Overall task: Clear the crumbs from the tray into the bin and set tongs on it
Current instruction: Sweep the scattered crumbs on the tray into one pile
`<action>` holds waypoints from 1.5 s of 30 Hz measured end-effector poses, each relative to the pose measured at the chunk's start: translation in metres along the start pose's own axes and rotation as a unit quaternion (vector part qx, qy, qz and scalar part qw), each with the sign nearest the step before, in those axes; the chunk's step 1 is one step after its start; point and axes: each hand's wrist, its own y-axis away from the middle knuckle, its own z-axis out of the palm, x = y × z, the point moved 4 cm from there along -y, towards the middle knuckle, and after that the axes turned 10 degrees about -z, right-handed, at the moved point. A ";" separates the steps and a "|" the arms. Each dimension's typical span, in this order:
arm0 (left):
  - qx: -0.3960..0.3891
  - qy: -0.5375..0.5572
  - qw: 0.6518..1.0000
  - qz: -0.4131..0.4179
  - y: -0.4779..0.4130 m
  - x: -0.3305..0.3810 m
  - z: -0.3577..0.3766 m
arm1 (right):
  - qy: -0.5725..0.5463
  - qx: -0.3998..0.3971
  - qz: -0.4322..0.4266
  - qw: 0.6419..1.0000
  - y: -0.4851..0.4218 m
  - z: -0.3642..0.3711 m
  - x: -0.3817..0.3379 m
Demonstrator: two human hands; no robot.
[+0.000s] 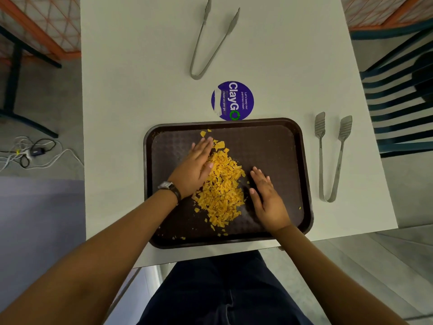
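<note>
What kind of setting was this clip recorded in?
Probably a shared office pantry or canteen. The round purple sticker on the white table reads "Let's keep our pantries clean", a brown cafeteria-style tray holds crumbs, and slatted chairs stand beside the table.

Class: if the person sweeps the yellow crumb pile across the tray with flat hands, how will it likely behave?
The crumbs are loose flakes, so they probably slide but scatter; strays already dot the tray. They look thin and brittle, so pressing may break them further.
</note>
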 end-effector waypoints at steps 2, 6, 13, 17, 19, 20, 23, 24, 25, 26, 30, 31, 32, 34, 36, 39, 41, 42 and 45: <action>-0.002 -0.068 0.997 0.047 -0.017 0.001 -0.007 | 0.003 0.001 0.005 1.000 0.004 -0.001 0.000; -0.043 -0.171 0.980 0.094 -0.041 -0.006 -0.011 | 0.011 0.003 0.008 1.000 0.012 -0.002 0.001; -0.080 -0.192 0.971 0.115 -0.045 -0.013 -0.011 | 0.016 0.017 0.019 1.000 0.021 -0.007 0.007; -0.142 -0.188 0.959 0.158 -0.024 -0.004 0.010 | 0.017 0.020 0.011 1.000 0.024 -0.008 0.007; -0.145 -0.164 0.961 0.167 -0.008 0.006 0.016 | 0.013 0.016 0.009 1.000 0.024 -0.008 0.006; -0.134 -0.141 0.966 0.169 -0.002 0.011 0.017 | 0.013 0.012 0.008 1.000 0.022 -0.008 0.006; -0.082 -0.098 0.979 0.160 0.008 0.014 0.014 | 0.006 -0.002 -0.006 1.000 0.007 -0.008 0.002; -0.067 -0.085 0.982 0.154 0.009 0.012 0.013 | 0.003 -0.007 -0.015 1.000 -0.001 -0.009 0.000; -0.051 -0.068 0.986 0.143 0.011 0.011 0.012 | 0.001 -0.012 -0.022 1.000 -0.011 -0.009 -0.001; -0.036 -0.048 0.990 0.126 0.012 0.009 0.009 | 0.001 -0.014 -0.028 1.000 -0.023 -0.010 -0.002; 0.043 0.041 0.998 0.026 0.027 -0.004 -0.004 | 0.000 -0.001 -0.013 1.000 -0.072 -0.010 0.000; 0.060 0.064 0.996 0.000 0.033 -0.011 -0.006 | 0.005 -0.003 -0.007 1.000 -0.081 -0.008 0.001; 0.074 0.078 0.994 -0.019 0.040 -0.016 -0.008 | 0.019 -0.005 -0.003 1.000 -0.088 -0.005 0.002; 0.098 0.090 0.990 -0.042 0.055 -0.026 -0.007 | 0.058 -0.019 -0.019 0.998 -0.095 0.002 0.000; 0.108 0.098 0.988 -0.056 0.067 -0.032 -0.005 | 0.070 -0.049 -0.059 0.995 -0.097 0.012 -0.007; 0.115 0.103 0.986 -0.064 0.079 -0.035 0.001 | 0.064 -0.116 -0.140 0.981 -0.084 0.034 -0.025; 0.121 0.101 0.985 -0.067 0.083 -0.034 0.004 | 0.035 -0.155 -0.171 0.972 -0.072 0.046 -0.032; 0.123 0.098 0.985 -0.068 0.083 -0.032 0.005 | 0.008 -0.160 -0.172 0.972 -0.066 0.049 -0.035; 0.126 0.075 0.986 -0.075 0.074 -0.028 0.007 | -0.068 -0.117 -0.130 0.982 -0.055 0.039 -0.040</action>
